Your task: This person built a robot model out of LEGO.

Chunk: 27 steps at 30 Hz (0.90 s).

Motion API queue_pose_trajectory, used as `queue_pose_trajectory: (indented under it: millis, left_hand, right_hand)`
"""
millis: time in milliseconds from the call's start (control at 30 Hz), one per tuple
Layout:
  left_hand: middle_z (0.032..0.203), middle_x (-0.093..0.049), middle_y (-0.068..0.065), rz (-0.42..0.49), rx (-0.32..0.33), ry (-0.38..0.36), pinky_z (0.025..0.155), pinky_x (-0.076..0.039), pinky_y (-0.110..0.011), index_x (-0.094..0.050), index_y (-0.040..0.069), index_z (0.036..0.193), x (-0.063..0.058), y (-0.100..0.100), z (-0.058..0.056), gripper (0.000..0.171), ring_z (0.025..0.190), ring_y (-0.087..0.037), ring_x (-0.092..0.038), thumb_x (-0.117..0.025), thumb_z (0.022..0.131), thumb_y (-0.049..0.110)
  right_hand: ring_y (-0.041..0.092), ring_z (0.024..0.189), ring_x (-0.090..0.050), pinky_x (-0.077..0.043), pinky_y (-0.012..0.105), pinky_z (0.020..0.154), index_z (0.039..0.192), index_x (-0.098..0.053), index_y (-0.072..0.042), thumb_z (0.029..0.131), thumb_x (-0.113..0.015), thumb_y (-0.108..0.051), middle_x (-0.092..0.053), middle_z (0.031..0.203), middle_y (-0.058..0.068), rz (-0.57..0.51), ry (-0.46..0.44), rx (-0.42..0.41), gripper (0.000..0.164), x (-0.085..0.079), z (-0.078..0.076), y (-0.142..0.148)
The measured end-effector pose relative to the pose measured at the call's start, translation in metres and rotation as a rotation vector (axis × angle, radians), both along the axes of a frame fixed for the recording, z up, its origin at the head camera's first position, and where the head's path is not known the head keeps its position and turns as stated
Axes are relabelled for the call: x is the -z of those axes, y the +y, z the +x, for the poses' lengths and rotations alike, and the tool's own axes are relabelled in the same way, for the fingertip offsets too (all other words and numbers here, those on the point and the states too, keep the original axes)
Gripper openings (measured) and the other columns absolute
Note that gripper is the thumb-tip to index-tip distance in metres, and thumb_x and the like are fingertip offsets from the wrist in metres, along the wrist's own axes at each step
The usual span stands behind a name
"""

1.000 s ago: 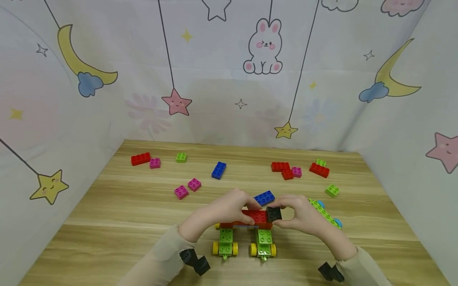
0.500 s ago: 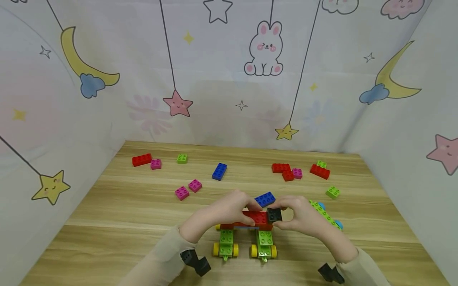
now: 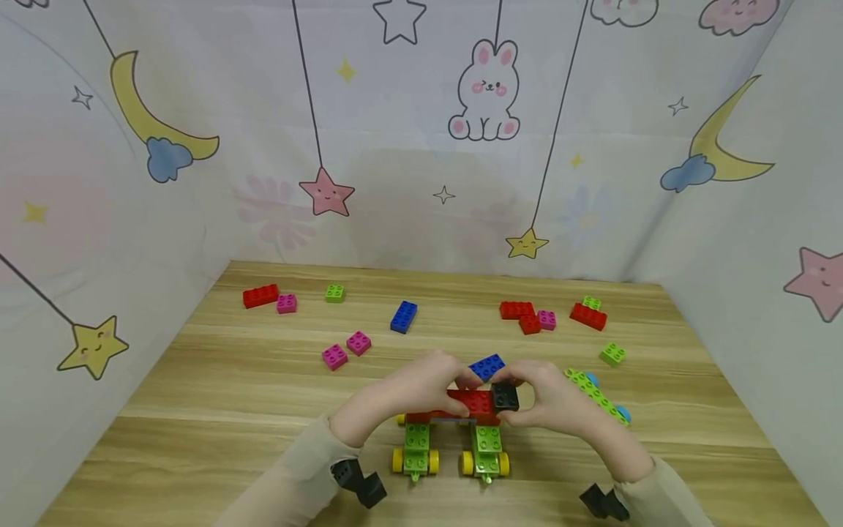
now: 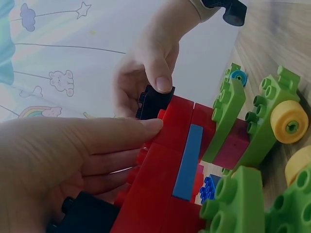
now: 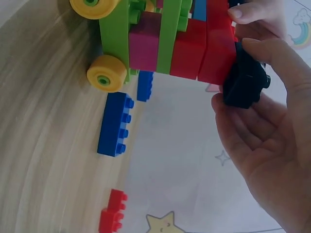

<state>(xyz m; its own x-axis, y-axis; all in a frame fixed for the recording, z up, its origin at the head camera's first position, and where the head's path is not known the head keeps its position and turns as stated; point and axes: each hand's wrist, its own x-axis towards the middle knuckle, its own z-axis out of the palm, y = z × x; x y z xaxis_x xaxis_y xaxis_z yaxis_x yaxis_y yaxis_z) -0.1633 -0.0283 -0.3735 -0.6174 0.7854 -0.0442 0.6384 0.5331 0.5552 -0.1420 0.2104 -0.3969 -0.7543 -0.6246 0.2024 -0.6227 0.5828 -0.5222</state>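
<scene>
In the head view a toy-brick build stands at the front middle, with red bricks (image 3: 479,402) across the top. Beneath them are green wheeled bases (image 3: 487,443) with yellow wheels (image 3: 503,462). My left hand (image 3: 431,384) holds the red top layer, thumb on the near side. My right hand (image 3: 549,395) pinches a black brick (image 3: 505,397) at the right end of that layer. The right wrist view shows this black brick (image 5: 245,77) tilted against the red end. A second black brick (image 4: 85,213) sits near the other end, below my left palm. A blue piece (image 4: 188,162) lies under the red bricks.
A blue brick (image 3: 487,367) lies just behind the build. To the right is a long green piece with blue wheels (image 3: 596,395). Loose pink bricks (image 3: 334,356), a blue brick (image 3: 404,317) and several red and green bricks are spread farther back, before the cloth wall (image 3: 408,205).
My right hand and wrist have shifted very slightly left, still pinching the black brick. The left hand and the build have hardly moved.
</scene>
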Motion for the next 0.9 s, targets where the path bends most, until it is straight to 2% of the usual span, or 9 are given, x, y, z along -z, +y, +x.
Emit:
queue_pose_trajectory:
  millis: [300, 467, 600, 733, 900]
  left_hand:
    - [0.117, -0.072, -0.006, 0.041, -0.008, 0.005, 0.091, -0.054, -0.028, -0.069, 0.006, 0.121, -0.005, -0.01, -0.002, 0.037, 0.108, -0.021, -0.067, -0.072, 0.089, 0.025]
    - [0.115, -0.072, -0.008, 0.094, -0.05, 0.077, 0.092, -0.055, -0.034, -0.07, 0.005, 0.119, -0.009, -0.024, -0.009, 0.032, 0.107, -0.022, -0.067, -0.068, 0.093, 0.024]
    - [0.112, -0.073, -0.009, 0.135, -0.113, 0.18, 0.089, -0.056, -0.035, -0.07, 0.005, 0.117, -0.011, -0.041, -0.02, 0.031, 0.103, -0.022, -0.068, -0.069, 0.092, 0.022]
    - [0.114, -0.072, -0.009, 0.173, -0.212, 0.247, 0.091, -0.055, -0.038, -0.068, 0.004, 0.12, -0.007, -0.062, -0.034, 0.033, 0.104, -0.023, -0.067, -0.069, 0.092, 0.02]
    - [0.113, -0.071, -0.015, 0.276, -0.34, 0.349, 0.091, -0.054, -0.046, -0.068, 0.0, 0.117, 0.0, -0.089, -0.052, 0.032, 0.104, -0.03, -0.067, -0.072, 0.088, 0.011]
  right_hand:
    - [0.004, 0.084, -0.058, -0.057, 0.033, 0.075, 0.104, -0.071, -0.008, 0.078, -0.081, -0.019, -0.071, 0.096, -0.003, 0.016, -0.052, 0.042, 0.03, 0.0, 0.0, -0.005]
    - [0.004, 0.082, -0.058, -0.057, 0.032, 0.075, 0.104, -0.072, -0.008, 0.077, -0.082, -0.019, -0.07, 0.094, -0.003, 0.026, -0.07, 0.058, 0.03, -0.002, 0.001, -0.006]
    - [0.004, 0.082, -0.058, -0.057, 0.033, 0.074, 0.105, -0.072, -0.007, 0.077, -0.082, -0.019, -0.07, 0.094, -0.002, 0.03, -0.086, 0.067, 0.032, -0.002, 0.001, -0.007]
    - [0.004, 0.082, -0.058, -0.057, 0.033, 0.072, 0.106, -0.072, -0.007, 0.077, -0.082, -0.019, -0.07, 0.095, -0.003, 0.034, -0.1, 0.079, 0.033, -0.001, 0.001, -0.007]
    - [0.006, 0.084, -0.059, -0.056, 0.032, 0.072, 0.106, -0.072, -0.009, 0.077, -0.082, -0.019, -0.071, 0.098, -0.002, 0.044, -0.099, 0.084, 0.032, -0.001, 0.001, -0.007]
